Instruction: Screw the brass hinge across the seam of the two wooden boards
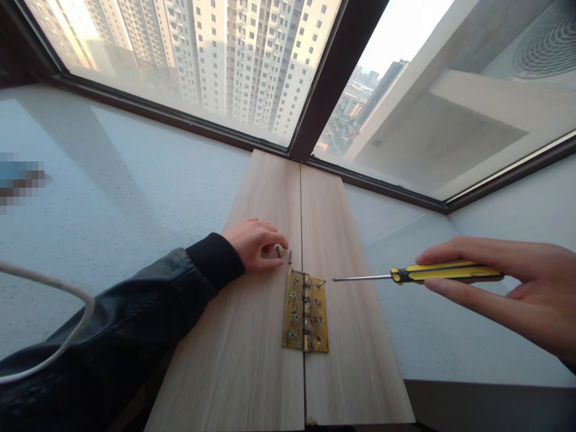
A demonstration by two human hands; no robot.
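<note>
A brass hinge (294, 312) lies across the seam between two pale wood boards. Screw heads fill holes in its left leaf; in the top hole of the right leaf a screw (321, 284) stands up at a tilt. Just beyond the hinge, my left hand (257, 245) rests on the left board with fingers curled and thumb and forefinger apart. Between those tips is a small screw (278, 251), and another loose screw (290, 257) is beside them. On the right, my right hand (508, 288) grips a yellow and black screwdriver (432, 273), its tip pointing left, apart from the tilted screw.
The left board (243, 348) and right board (355, 336) lie on a white speckled ledge (148, 174), reaching a dark window frame (317, 78). A white cable (87, 312) crosses my left sleeve. A blurred blue object (18, 173) is at far left.
</note>
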